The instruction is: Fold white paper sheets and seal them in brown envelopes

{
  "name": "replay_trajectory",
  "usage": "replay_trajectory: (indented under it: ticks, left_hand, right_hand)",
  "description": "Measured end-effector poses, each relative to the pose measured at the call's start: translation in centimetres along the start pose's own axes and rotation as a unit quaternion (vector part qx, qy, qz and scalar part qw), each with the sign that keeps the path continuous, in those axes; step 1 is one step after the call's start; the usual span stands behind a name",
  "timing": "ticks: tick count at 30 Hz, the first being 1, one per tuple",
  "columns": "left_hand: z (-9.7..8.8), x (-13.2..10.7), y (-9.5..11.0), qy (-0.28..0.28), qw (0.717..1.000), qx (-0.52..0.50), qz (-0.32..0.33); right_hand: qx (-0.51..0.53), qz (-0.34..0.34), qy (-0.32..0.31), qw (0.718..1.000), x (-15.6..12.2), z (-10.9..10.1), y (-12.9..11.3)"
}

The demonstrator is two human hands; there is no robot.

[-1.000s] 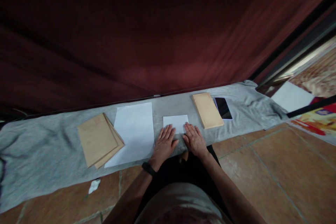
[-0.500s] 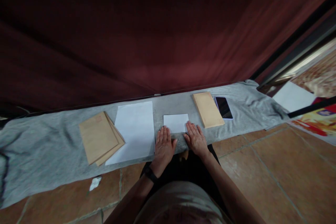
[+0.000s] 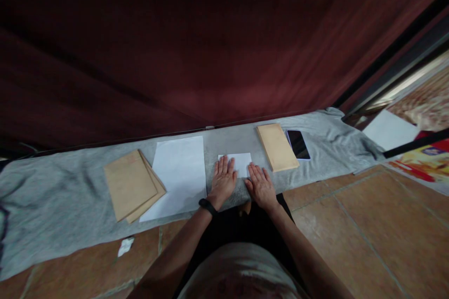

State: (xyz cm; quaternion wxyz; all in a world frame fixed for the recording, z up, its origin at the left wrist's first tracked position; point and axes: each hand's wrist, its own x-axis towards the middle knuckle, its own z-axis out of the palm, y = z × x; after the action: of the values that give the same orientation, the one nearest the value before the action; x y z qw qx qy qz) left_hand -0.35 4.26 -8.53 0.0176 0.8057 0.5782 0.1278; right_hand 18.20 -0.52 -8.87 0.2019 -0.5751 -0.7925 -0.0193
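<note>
A small white folded paper (image 3: 242, 164) lies flat on the grey cloth in front of me. My left hand (image 3: 223, 180) rests flat over its left part, fingers stretched out and covering that end. With fingers straight, my right hand (image 3: 261, 187) lies at the paper's right edge, the fingertips touching its lower right corner. To the left is a larger stack of white paper sheets (image 3: 180, 173). Brown envelopes (image 3: 130, 184) overlap the sheets' left side. Right of my hands sits a stack of narrower brown envelopes (image 3: 277, 147).
A phone (image 3: 298, 145) lies beside the right envelope stack. The grey cloth (image 3: 70, 196) covers a long narrow surface against a dark red curtain (image 3: 210, 56). A white scrap (image 3: 125, 246) is on the tiled floor (image 3: 351, 224). A printed bag (image 3: 430, 161) stands at far right.
My left hand has moved up and to the right, from the paper's lower left edge onto its left part. My right hand has stayed nearly in place.
</note>
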Motion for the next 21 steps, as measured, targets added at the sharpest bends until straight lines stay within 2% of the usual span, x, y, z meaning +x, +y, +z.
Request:
replay_trajectory:
  ticks: [6, 12, 21]
  left_hand:
    - [0.4, 1.7, 1.0, -0.017, 0.999, -0.024, 0.021]
    - [0.4, 3.1, 2.0, -0.045, 0.996, -0.032, 0.071]
    - [0.0, 3.3, 2.8, -0.054, 0.986, -0.033, 0.152]
  right_hand:
    - [0.013, 0.008, 0.007, 1.0, -0.1, 0.2, 0.0]
    - [0.03, 0.012, 0.023, 0.999, -0.6, 0.5, 0.2]
    - [0.046, 0.017, 0.028, 0.998, -0.7, 0.4, 0.2]
